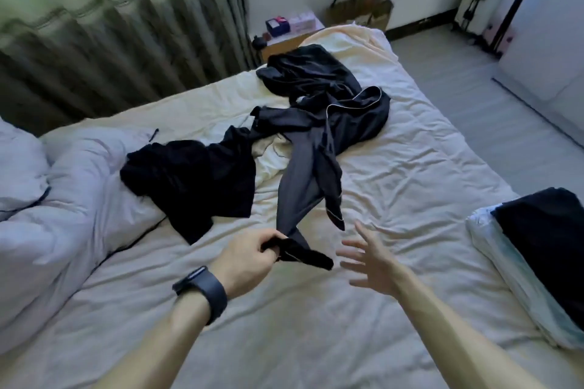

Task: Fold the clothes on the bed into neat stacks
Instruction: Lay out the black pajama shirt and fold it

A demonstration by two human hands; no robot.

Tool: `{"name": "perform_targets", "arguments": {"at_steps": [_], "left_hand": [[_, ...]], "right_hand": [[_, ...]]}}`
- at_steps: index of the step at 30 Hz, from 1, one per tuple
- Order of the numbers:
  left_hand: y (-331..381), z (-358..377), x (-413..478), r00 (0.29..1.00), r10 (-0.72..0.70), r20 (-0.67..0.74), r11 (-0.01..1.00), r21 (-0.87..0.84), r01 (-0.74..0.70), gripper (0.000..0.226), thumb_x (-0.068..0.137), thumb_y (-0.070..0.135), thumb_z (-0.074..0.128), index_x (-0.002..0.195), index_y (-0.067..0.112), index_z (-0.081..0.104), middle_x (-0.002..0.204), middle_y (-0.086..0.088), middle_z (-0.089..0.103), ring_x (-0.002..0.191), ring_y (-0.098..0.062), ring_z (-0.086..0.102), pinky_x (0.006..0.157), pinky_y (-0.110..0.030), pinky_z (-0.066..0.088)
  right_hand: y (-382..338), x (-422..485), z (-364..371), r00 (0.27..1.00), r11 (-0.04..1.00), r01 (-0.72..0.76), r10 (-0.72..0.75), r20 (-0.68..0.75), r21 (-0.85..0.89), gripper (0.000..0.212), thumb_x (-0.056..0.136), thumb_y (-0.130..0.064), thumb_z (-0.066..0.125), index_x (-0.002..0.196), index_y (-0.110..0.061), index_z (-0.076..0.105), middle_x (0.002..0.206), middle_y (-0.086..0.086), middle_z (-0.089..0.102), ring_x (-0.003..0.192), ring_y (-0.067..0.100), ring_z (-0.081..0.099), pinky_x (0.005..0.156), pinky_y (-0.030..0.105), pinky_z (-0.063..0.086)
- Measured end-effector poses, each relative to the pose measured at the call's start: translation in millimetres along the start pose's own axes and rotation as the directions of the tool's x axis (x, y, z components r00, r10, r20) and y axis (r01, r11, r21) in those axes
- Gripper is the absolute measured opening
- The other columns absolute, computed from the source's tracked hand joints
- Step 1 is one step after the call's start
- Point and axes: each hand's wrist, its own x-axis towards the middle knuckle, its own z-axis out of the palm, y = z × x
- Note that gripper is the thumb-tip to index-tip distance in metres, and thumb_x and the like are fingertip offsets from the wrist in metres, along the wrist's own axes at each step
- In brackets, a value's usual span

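Cloth seems limp and slippery; our left hand [252, 254] pinches one end of the dark garment [303, 174], right hand [371, 262] splayed empty.

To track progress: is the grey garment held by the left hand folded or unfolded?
Unfolded: the grey garment trails twisted from the left hand across the bed.

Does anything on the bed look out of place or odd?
Nothing spilled or damaged; the dark clothes lie tangled, unfolded across the bed; the left hand pinches a grey garment, the right hand open beside it.
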Motion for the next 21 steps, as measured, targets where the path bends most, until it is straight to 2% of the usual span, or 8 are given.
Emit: {"name": "perform_targets", "arguments": {"at_steps": [4, 9, 11, 13, 14, 17, 19, 21], "left_hand": [[-2.1, -70.3, -98.6, 0.998, 0.024, -0.059, 0.973, -0.228, -0.037, 0.033, 0.095, -0.008, 0.053, 0.079, 0.018, 0.066, 0.066, 0.003, 0.060, 0.057, -0.003, 0.049, 0.059, -0.021, 0.038], [-36.8, -131.6, -246.0, 0.994, 0.109, -0.009, 0.895, -0.434, -0.102, 0.035, 0.088, -0.023, 0.044, 0.082, 0.004, 0.065, 0.063, -0.001, 0.058, 0.055, -0.001, 0.055, 0.055, -0.010, 0.042], [-67.4, -154.2, -305.2, 0.995, 0.096, -0.027, 0.885, -0.455, -0.098, 0.031, 0.085, -0.019, 0.049, 0.080, 0.007, 0.065, 0.062, 0.004, 0.060, 0.056, -0.002, 0.054, 0.055, -0.010, 0.041], [-101.5, -171.9, -357.5, 0.997, 0.039, -0.070, 0.889, -0.453, -0.067, 0.031, 0.084, -0.018, 0.050, 0.078, 0.008, 0.065, 0.061, 0.003, 0.059, 0.055, -0.005, 0.051, 0.053, -0.010, 0.039], [-117.5, -179.2, -379.5, 0.996, 0.006, -0.092, 0.893, -0.448, -0.047, 0.034, 0.084, -0.021, 0.047, 0.078, 0.007, 0.065, 0.062, 0.000, 0.058, 0.055, -0.008, 0.050, 0.052, -0.011, 0.038], [-143.1, -196.5, -433.7, 0.990, -0.082, -0.113, 0.870, -0.493, 0.016, 0.023, 0.079, -0.013, 0.054, 0.081, 0.008, 0.063, 0.070, -0.006, 0.055, 0.064, -0.016, 0.049, 0.057, -0.021, 0.038], [-145.5, -206.4, -457.3, 0.985, -0.110, -0.133, 0.793, -0.609, 0.006, 0.018, 0.076, -0.005, 0.059, 0.085, 0.010, 0.062, 0.071, -0.002, 0.058, 0.067, -0.015, 0.054, 0.063, -0.026, 0.046], [-141.3, -218.6, -473.4, 0.979, -0.090, -0.185, 0.722, -0.689, -0.064, 0.023, 0.090, -0.010, 0.054, 0.089, 0.011, 0.064, 0.071, 0.003, 0.063, 0.068, -0.011, 0.061, 0.069, -0.030, 0.056]], "right_hand": [[44.9, -82.5, 83.8, 0.994, 0.912, 0.053, -0.087, 0.066, 0.408, 0.073, 0.087, -0.072, 0.057, 0.132, -0.015, 0.057, 0.126, 0.014, 0.070, 0.110, 0.033, 0.071, 0.093, 0.051, 0.053], [63.1, -160.3, 197.2, 0.979, 0.776, 0.170, -0.206, -0.010, 0.607, 0.060, 0.092, -0.057, 0.066, 0.133, -0.024, 0.040, 0.128, 0.014, 0.060, 0.110, 0.029, 0.066, 0.097, 0.043, 0.052], [64.4, -187.4, 245.6, 0.973, 0.838, 0.220, -0.224, -0.052, 0.499, 0.033, 0.098, -0.036, 0.066, 0.117, -0.011, 0.057, 0.105, 0.001, 0.064, 0.086, 0.012, 0.064, 0.075, 0.025, 0.053], [68.4, -214.0, 286.4, 0.972, 0.903, 0.233, -0.230, -0.053, 0.360, 0.006, 0.097, -0.021, 0.067, 0.100, -0.016, 0.065, 0.077, -0.005, 0.058, 0.059, 0.005, 0.050, 0.052, 0.018, 0.043], [70.7, -228.3, 303.7, 0.970, 0.918, 0.239, -0.238, -0.042, 0.318, 0.004, 0.097, -0.018, 0.067, 0.100, -0.018, 0.065, 0.072, -0.006, 0.056, 0.056, 0.005, 0.046, 0.050, 0.018, 0.040], [83.0, -269.9, 345.6, 0.932, 0.922, 0.361, -0.353, -0.081, 0.142, 0.024, 0.095, -0.008, 0.066, 0.118, -0.016, 0.063, 0.083, 0.001, 0.059, 0.064, 0.012, 0.051, 0.057, 0.024, 0.038], [105.0, -291.3, 367.8, 0.911, 0.895, 0.398, -0.411, -0.027, -0.202, 0.036, 0.093, -0.008, 0.064, 0.126, -0.022, 0.061, 0.092, 0.003, 0.062, 0.065, 0.013, 0.055, 0.055, 0.025, 0.037], [138.2, -305.6, 387.7, 0.938, 0.800, 0.342, -0.321, 0.129, -0.494, 0.047, 0.087, -0.004, 0.064, 0.122, -0.036, 0.064, 0.100, -0.003, 0.062, 0.070, 0.012, 0.059, 0.057, 0.025, 0.043]]}}
